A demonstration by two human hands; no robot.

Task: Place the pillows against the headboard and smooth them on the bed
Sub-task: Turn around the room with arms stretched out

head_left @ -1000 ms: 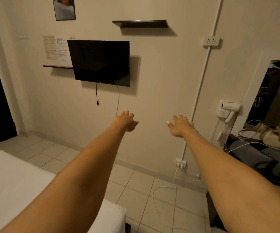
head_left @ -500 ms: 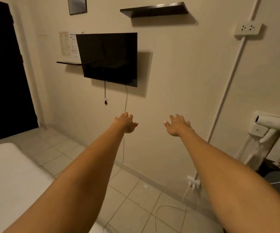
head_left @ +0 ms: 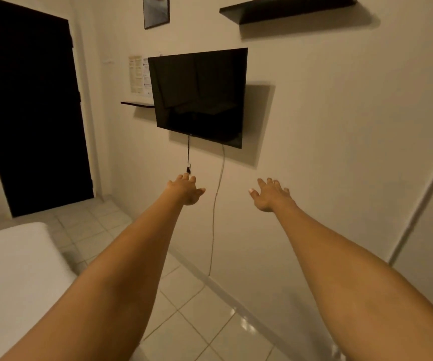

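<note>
Both arms stretched forward toward the wall below the wall-mounted TV [head_left: 199,96]. Left hand [head_left: 185,190] and right hand [head_left: 270,195]: fingers spread, holding nothing. Pillows and headboard not in view – direction from the fingers cannot be told. Only a bed corner [head_left: 15,256] shows, down-left of the TV, nearer the left arm – judgement: task barely begun

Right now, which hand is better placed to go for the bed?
Left. The left hand is on the bed's side; the right hand is nearer the wall. Both are open, empty and outstretched. No pillows or headboard show.
</note>
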